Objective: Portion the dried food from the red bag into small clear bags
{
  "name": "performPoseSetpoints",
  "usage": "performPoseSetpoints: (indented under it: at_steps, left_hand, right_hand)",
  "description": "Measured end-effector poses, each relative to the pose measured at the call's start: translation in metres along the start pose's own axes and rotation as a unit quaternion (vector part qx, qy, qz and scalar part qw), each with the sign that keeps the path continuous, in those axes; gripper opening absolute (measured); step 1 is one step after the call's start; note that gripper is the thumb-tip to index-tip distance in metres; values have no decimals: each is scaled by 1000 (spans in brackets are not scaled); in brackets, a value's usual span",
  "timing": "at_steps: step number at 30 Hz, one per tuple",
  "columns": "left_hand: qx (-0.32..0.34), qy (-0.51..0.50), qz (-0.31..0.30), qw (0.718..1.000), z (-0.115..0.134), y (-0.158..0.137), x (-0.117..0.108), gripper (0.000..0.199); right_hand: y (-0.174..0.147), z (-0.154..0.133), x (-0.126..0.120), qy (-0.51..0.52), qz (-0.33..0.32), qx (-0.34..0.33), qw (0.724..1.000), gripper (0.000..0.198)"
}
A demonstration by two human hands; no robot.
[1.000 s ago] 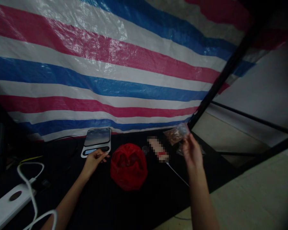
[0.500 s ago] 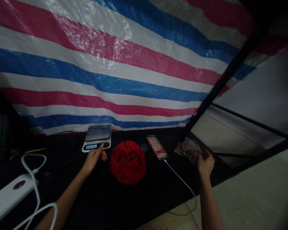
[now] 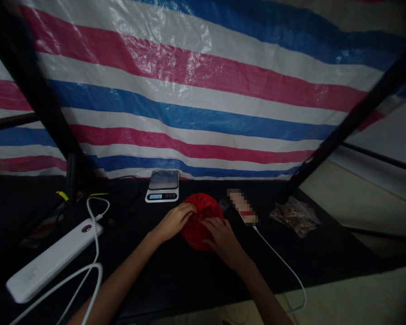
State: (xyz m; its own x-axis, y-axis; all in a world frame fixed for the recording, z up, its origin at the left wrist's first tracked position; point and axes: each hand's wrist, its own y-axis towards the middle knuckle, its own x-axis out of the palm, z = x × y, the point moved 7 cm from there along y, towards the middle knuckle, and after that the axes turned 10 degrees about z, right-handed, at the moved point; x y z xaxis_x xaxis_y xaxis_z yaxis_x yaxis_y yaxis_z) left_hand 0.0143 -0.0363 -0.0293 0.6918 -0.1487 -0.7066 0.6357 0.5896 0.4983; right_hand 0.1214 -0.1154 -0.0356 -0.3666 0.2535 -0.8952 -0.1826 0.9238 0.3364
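A round red plastic bag (image 3: 191, 234) sits on the black tabletop in front of me, its top gathered in folds. From the left, my left hand (image 3: 176, 220) reaches over it with fingers closed on the upper edge. On the opposite side my right hand (image 3: 220, 234) has its fingers bent over the bag's top and pinching the red plastic. The two hands' fingertips nearly meet over the middle. What lies inside the bag is hidden. Behind and left of it stands a white digital scale (image 3: 163, 185) with a lit display and a bare metal plate.
Clear bags of brown pieces (image 3: 297, 215) lie at the right. A blurred-out phone-shaped object (image 3: 242, 207) is plugged into a white cable (image 3: 284, 257). A small clear cup (image 3: 223, 204) is beside the red bag. At left lies a white power strip (image 3: 50, 264). Striped sheeting (image 3: 203, 99) hangs behind.
My left hand has left the scale's buttons and my right hand has left the clear bags; both are now at the red bag. The view has shifted left.
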Motion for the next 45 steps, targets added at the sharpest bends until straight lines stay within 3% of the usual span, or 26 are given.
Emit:
performPoseSetpoints:
  at_steps: [2, 4, 7, 10, 16, 19, 22, 24, 27, 30, 32, 36, 39, 41, 45]
  left_hand:
    - [44, 73, -99, 991, 9, -4, 11, 28]
    - [56, 185, -155, 969, 6, -9, 12, 27]
    - [20, 332, -169, 928, -4, -13, 1, 26]
    - [-29, 389, -166, 906, -3, -20, -4, 27]
    - [-23, 402, -130, 906, 30, -20, 13, 24]
    - [67, 352, -123, 925, 44, -9, 22, 23]
    - [126, 282, -152, 939, 38, -4, 24, 24]
    - [107, 278, -181, 938, 22, -4, 21, 25]
    - [67, 308, -192, 929, 2, -6, 8, 36]
    - [25, 353, -200, 914, -9, -11, -5, 48]
    - [12, 373, -208, 904, -9, -14, -6, 41]
    - [63, 358, -173, 915, 10, -11, 4, 15]
    - [78, 313, -146, 935, 22, -6, 17, 20]
    - [47, 294, -166, 940, 19, -5, 25, 18]
    - [-56, 331, -237, 912, -1, -8, 31, 44]
  right_hand:
    - [2, -5, 13, -39, -43, -28, 998, 30]
    - [1, -4, 16, -62, -67, -51, 995, 24]
    - [-4, 0, 4, -85, -55, -77, 992, 27]
    - [-8, 3, -11, -137, -33, -91, 986, 26]
    - [-1, -18, -39, -187, 8, -87, 978, 24]
    - [14, -42, -46, -114, 55, -106, 986, 33]
    - [32, -50, -33, -42, 45, -96, 994, 29]
    - [39, -43, -16, -50, 1, -71, 996, 30]
    - [40, -21, 2, -142, -80, -29, 986, 44]
    - [36, -3, 4, -220, -132, 10, 966, 30]
    - [36, 0, 1, -242, -133, 28, 961, 18]
    - [45, -15, 2, -260, -97, 31, 960, 30]
    - [49, -27, 15, -199, -96, 13, 975, 32]
    - [48, -27, 25, -160, -119, 7, 980, 31]
    - [43, -6, 30, -167, -155, 30, 973, 41]
